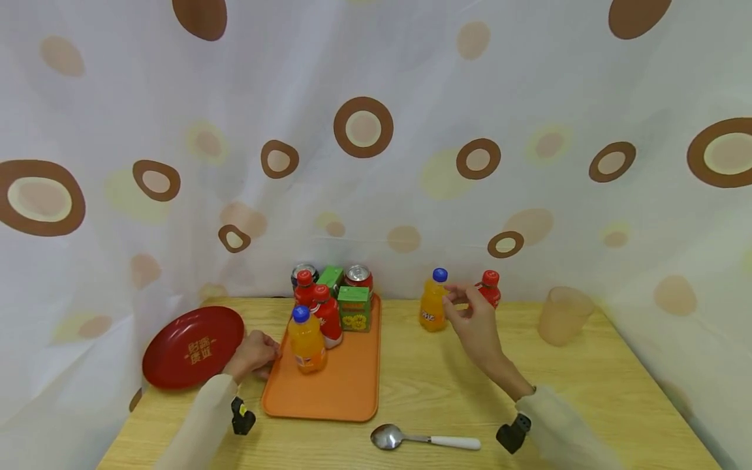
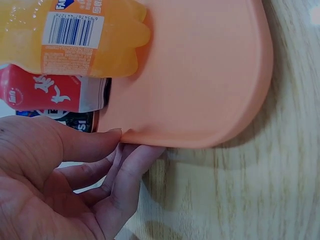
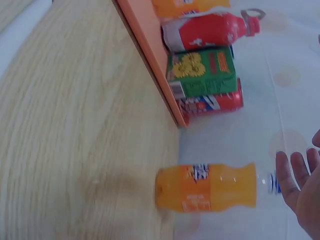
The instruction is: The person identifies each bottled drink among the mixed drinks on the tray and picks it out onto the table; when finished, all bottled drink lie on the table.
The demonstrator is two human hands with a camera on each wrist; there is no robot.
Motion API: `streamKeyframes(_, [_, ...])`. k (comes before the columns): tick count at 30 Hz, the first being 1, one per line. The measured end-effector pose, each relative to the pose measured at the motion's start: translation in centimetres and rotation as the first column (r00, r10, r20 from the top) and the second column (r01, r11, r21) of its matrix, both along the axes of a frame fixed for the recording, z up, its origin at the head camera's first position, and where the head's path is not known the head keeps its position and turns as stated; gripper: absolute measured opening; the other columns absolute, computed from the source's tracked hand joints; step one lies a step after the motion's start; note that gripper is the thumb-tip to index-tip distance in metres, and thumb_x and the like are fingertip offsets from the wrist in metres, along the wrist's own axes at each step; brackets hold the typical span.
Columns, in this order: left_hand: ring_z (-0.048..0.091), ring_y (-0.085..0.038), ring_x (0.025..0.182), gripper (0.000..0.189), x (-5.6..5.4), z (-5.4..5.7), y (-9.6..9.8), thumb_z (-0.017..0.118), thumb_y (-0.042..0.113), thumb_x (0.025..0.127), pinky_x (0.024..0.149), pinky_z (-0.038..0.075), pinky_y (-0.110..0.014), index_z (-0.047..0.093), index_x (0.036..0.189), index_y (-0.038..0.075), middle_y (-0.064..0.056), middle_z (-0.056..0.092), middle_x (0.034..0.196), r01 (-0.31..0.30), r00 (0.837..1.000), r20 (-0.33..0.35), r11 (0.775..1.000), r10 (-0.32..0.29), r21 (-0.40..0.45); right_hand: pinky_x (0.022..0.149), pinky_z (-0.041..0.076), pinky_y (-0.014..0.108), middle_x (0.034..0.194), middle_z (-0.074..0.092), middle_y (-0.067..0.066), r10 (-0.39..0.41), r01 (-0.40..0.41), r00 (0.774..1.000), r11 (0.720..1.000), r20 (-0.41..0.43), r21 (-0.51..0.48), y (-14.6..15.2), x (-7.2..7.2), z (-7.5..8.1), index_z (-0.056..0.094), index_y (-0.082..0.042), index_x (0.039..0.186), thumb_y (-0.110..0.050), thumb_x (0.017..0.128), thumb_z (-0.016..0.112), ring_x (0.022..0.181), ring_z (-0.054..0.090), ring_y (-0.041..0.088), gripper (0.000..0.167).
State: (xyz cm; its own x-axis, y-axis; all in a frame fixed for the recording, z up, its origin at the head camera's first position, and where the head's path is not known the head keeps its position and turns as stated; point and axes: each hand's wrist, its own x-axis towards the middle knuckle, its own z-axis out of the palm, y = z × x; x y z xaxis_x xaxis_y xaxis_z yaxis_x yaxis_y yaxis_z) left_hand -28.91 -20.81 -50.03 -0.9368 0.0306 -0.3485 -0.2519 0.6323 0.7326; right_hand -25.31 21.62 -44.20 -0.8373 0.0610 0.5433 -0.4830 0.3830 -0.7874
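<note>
My left hand (image 1: 254, 356) pinches the left rim of the orange tray (image 1: 343, 391), thumb on top and fingers below in the left wrist view. On the tray stand an orange soda bottle (image 1: 307, 343) with a blue cap, two red bottles, green drink boxes (image 1: 354, 310) and cans (image 1: 358, 277). To the right, another orange soda bottle (image 1: 433, 307) is upright on the table. My right hand (image 1: 478, 329) is beside it, fingers loosely bent and holding nothing; contact with its cap (image 3: 276, 183) cannot be told. A red bottle (image 1: 491, 286) is partly hidden behind this hand.
A red plate (image 1: 170, 346) lies left of the tray. In front lies a spoon (image 1: 414, 438) with a white handle. A translucent peach cup (image 1: 564, 316) stands at the right. A patterned curtain (image 1: 411, 196) hangs along the back edge of the wooden table (image 1: 587, 391).
</note>
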Motion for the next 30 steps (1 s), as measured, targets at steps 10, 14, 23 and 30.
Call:
streamKeyframes(10, [0.068, -0.020, 0.067, 0.014, 0.2, 0.7, 0.8, 0.065, 0.000, 0.095, 0.059, 0.062, -0.033, 0.065, 0.104, -0.010, -0.016, 0.068, 0.090, -0.002, 1.000, -0.003, 1.000, 0.002, -0.029, 0.065, 0.059, 0.021, 0.096, 0.066, 0.016, 0.168, -0.169, 0.985, 0.986, 0.024, 0.011, -5.0, -0.4, -1.5, 0.068, 0.003, 0.115, 0.005, 0.096, 0.069, 0.083, 0.065, 0.015, 0.020])
streamKeyframes(14, [0.067, -0.018, 0.067, 0.013, 0.3, 0.8, 0.8, 0.063, 0.000, 0.096, 0.059, 0.062, -0.032, 0.064, 0.103, -0.010, -0.015, 0.067, 0.089, -0.009, 1.000, -0.002, 0.999, 0.009, -0.031, 0.065, 0.059, 0.024, 0.098, 0.067, 0.015, 0.213, -0.214, 0.976, 0.977, 0.050, 0.011, -7.5, -0.7, -1.8, 0.068, 0.002, 0.117, 0.003, 0.097, 0.069, 0.086, 0.067, 0.020, 0.020])
streamKeyframes(23, [0.068, -0.020, 0.071, 0.012, 0.4, 0.7, 0.5, 0.061, -0.001, 0.095, 0.061, 0.063, -0.034, 0.065, 0.103, -0.008, -0.015, 0.068, 0.091, -0.031, 0.999, 0.012, 0.999, 0.031, -0.026, 0.081, 0.062, 0.037, 0.111, 0.073, 0.018, 0.239, -0.240, 0.966, 0.971, 0.100, -0.007, -12.3, -1.2, -1.7, 0.066, 0.005, 0.123, -0.002, 0.099, 0.069, 0.101, 0.071, 0.032, 0.026])
streamKeyframes(30, [0.067, -0.020, 0.071, 0.021, 0.5, 0.2, 0.6, 0.063, 0.001, 0.095, 0.059, 0.062, -0.035, 0.063, 0.114, -0.007, -0.016, 0.069, 0.095, -0.058, 0.998, -0.001, 0.998, 0.058, -0.009, 0.085, 0.063, 0.041, 0.123, 0.070, 0.016, 0.300, -0.303, 0.945, 0.953, 0.130, 0.002, -15.3, -1.2, -1.7, 0.065, 0.002, 0.130, -0.007, 0.100, 0.070, 0.107, 0.070, 0.030, 0.032])
